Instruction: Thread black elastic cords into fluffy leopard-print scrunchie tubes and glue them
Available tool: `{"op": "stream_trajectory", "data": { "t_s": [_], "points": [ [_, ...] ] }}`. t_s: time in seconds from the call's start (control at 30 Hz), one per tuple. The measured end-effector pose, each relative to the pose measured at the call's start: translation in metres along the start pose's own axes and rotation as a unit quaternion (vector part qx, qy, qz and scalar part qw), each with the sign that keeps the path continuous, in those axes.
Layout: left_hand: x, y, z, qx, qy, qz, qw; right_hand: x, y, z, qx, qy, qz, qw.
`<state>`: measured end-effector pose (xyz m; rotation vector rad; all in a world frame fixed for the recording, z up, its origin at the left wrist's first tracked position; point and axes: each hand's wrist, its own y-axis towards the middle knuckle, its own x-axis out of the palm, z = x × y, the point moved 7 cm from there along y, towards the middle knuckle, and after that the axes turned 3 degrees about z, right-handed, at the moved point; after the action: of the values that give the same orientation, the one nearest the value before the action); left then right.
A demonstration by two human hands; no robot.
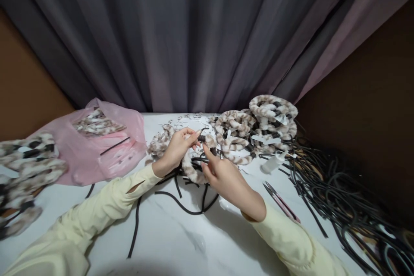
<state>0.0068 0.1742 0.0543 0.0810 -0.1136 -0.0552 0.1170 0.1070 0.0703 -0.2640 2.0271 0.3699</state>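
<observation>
My left hand (177,148) pinches the upper end of a furry beige-and-white headband (191,171), where a bare black tip (202,137) sticks out. My right hand (224,177) grips the same headband lower down, its index finger raised toward the black tip. Both hands hover over the white marble table (181,233). Loose black plastic strips (181,200) lie under and in front of the hands.
A pile of finished furry headbands (258,127) sits behind my right hand. A pink plastic bag (106,146) with more lies left; more furry pieces (27,164) at far left. Small white bottle (273,161), pink-handled scissors (280,202) and a heap of black bands (343,198) are at right.
</observation>
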Motion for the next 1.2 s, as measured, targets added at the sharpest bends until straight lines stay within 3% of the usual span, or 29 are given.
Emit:
{"op": "stream_trajectory", "data": {
  "t_s": [0.17, 0.33, 0.47, 0.57, 0.67, 0.73, 0.77, 0.87, 1.03, 1.13, 1.2],
  "points": [
    [0.004, -0.001, -0.016, -0.127, -0.150, -0.036, 0.980, 0.018, 0.011, 0.015, 0.022, 0.110, 0.049, 0.992],
    [0.016, -0.011, -0.018, -0.206, -0.200, -0.076, 0.955, 0.036, 0.019, 0.024, 0.004, 0.251, 0.083, 0.964],
    [0.025, -0.020, -0.015, -0.221, -0.189, -0.080, 0.953, 0.039, 0.025, 0.026, -0.022, 0.336, 0.100, 0.936],
    [0.026, -0.023, -0.014, -0.209, -0.168, -0.075, 0.961, 0.038, 0.027, 0.031, -0.013, 0.324, 0.116, 0.939],
    [0.020, -0.021, -0.007, -0.112, -0.081, -0.056, 0.989, 0.036, 0.025, 0.033, 0.004, 0.302, 0.130, 0.944],
    [0.013, -0.022, 0.005, 0.009, 0.050, -0.024, 0.998, 0.035, 0.022, 0.032, 0.010, 0.290, 0.137, 0.947],
    [0.011, -0.024, 0.012, 0.072, 0.124, -0.006, 0.990, 0.035, 0.020, 0.031, 0.010, 0.283, 0.136, 0.949],
    [0.013, -0.034, 0.028, 0.228, 0.278, 0.022, 0.933, 0.034, 0.016, 0.023, 0.005, 0.265, 0.123, 0.956],
    [0.020, -0.049, 0.042, 0.459, 0.356, 0.024, 0.814, 0.022, 0.011, 0.009, -0.016, 0.249, 0.083, 0.965],
    [0.026, -0.053, 0.038, 0.521, 0.393, -0.001, 0.757, 0.012, 0.011, 0.005, -0.028, 0.227, 0.040, 0.973],
    [0.029, -0.054, 0.036, 0.534, 0.411, -0.014, 0.739, 0.006, 0.012, 0.006, -0.031, 0.200, 0.015, 0.979]
  ]
}}
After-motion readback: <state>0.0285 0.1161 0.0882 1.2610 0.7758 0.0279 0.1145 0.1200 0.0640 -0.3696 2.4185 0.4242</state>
